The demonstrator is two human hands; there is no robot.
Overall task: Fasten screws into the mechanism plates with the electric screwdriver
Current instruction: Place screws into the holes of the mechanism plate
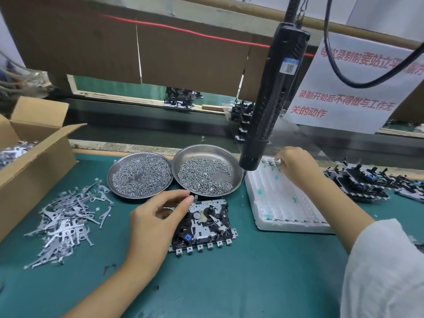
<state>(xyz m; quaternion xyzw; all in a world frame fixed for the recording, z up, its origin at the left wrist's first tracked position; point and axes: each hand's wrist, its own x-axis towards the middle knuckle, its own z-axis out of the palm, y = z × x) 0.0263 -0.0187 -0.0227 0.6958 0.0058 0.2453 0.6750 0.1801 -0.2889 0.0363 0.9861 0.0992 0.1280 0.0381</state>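
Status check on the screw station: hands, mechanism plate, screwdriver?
Left hand pinching at mechanism plate top edge. Right hand picking parts at white tray. Electric screwdriver hanging unheld. Screw dishes clear.

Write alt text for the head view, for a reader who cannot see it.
A person's left hand pinches at the top edge of a mechanism plate on a green bench, while the right hand reaches to a white tray. An electric screwdriver hangs unheld above two dishes of screws.
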